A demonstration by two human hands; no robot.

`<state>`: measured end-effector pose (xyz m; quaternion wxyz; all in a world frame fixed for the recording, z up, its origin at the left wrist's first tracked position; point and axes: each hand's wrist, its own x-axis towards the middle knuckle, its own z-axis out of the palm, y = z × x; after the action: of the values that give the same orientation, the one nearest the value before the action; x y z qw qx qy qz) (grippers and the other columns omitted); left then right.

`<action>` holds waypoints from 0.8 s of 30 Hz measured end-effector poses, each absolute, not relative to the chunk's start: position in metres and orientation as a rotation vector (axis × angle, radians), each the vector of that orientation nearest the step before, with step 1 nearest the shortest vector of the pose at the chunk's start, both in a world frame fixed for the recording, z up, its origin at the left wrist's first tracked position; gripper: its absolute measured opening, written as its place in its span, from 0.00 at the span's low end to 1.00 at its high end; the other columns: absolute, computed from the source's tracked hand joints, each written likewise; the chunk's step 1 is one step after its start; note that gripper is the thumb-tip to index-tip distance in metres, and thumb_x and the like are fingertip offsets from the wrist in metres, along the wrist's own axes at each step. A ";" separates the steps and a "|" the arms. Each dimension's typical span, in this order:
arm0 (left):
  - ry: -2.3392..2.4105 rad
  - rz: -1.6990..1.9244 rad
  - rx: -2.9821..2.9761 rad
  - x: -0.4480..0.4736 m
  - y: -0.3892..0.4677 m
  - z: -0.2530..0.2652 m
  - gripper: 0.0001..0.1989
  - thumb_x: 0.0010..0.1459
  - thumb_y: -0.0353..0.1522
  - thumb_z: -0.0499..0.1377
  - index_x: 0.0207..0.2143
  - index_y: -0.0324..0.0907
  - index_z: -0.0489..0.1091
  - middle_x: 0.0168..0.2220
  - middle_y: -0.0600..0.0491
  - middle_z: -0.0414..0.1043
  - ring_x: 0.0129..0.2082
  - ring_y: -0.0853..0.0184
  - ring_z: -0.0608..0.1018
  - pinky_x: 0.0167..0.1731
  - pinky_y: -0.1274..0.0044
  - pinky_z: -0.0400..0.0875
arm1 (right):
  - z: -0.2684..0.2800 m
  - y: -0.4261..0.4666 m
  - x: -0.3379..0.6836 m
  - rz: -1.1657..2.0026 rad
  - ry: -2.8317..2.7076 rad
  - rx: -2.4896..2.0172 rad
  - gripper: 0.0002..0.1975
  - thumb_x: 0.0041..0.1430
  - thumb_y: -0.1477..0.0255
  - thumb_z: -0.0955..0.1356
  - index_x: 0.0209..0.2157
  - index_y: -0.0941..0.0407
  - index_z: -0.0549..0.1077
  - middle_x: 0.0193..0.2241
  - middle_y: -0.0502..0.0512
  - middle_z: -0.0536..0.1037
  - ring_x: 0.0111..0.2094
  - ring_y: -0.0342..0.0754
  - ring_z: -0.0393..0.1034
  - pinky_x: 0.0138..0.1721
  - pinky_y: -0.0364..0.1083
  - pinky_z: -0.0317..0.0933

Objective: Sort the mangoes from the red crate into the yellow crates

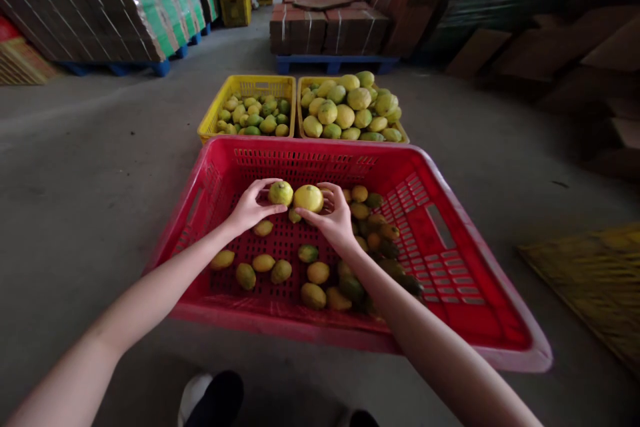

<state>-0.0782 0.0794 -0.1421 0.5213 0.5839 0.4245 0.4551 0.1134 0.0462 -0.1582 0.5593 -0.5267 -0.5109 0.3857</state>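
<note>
My left hand [255,205] grips a yellow-green lemon [281,193] between thumb and fingers. Close beside it, my right hand [334,215] is closed on a larger, paler yellow lemon [309,198]. Both fruits are held over a big red plastic crate [320,147] with slotted walls. On the crate's floor lie several loose lemons, among them a yellow one [263,263] at the left and a greenish one [308,253] near the middle. More yellow and green fruit is heaped along the right side, partly hidden by my right forearm.
Beyond the red crate stand a yellow crate [210,110] of small lemons and another yellow crate [404,139] piled high with larger ones. Cartons [355,32] rest on a blue pallet [337,65] farther back. Wrapped stacks rise at the left, and a yellow slatted panel [595,280] lies at right.
</note>
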 end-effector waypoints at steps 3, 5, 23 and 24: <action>0.925 1.100 1.113 -0.079 0.082 -0.142 0.23 0.42 0.33 0.71 0.42 0.43 0.70 0.41 0.52 0.72 0.42 0.65 0.75 0.45 0.71 0.72 | -0.154 0.048 0.112 1.164 -0.940 -1.142 0.27 0.33 0.67 0.79 0.37 0.52 0.69 0.34 0.49 0.77 0.37 0.47 0.71 0.38 0.45 0.66; 0.898 1.093 0.949 -0.079 0.082 -0.141 0.20 0.45 0.35 0.69 0.41 0.42 0.69 0.38 0.53 0.73 0.39 0.66 0.76 0.42 0.70 0.73 | -0.151 0.048 0.111 1.295 -0.839 -1.065 0.24 0.34 0.68 0.79 0.36 0.54 0.71 0.33 0.49 0.78 0.36 0.46 0.72 0.38 0.45 0.66; 0.893 0.930 0.747 -0.073 0.077 -0.142 0.15 0.49 0.39 0.66 0.33 0.38 0.68 0.28 0.53 0.73 0.18 0.75 0.73 0.15 0.84 0.64 | -0.150 0.043 0.101 1.742 -0.651 -0.963 0.16 0.42 0.71 0.75 0.36 0.55 0.72 0.29 0.50 0.78 0.28 0.46 0.72 0.30 0.45 0.69; 0.901 0.943 0.710 -0.073 0.077 -0.141 0.14 0.50 0.38 0.65 0.33 0.38 0.68 0.28 0.53 0.73 0.19 0.74 0.73 0.15 0.84 0.65 | -0.151 0.042 0.100 1.740 -0.629 -0.975 0.16 0.43 0.71 0.75 0.36 0.55 0.71 0.28 0.49 0.77 0.27 0.46 0.72 0.28 0.45 0.69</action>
<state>-0.0728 0.0771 -0.1408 0.7368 0.3234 0.4103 0.4291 0.1001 0.0422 -0.1506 0.5013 -0.4033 -0.2600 0.7200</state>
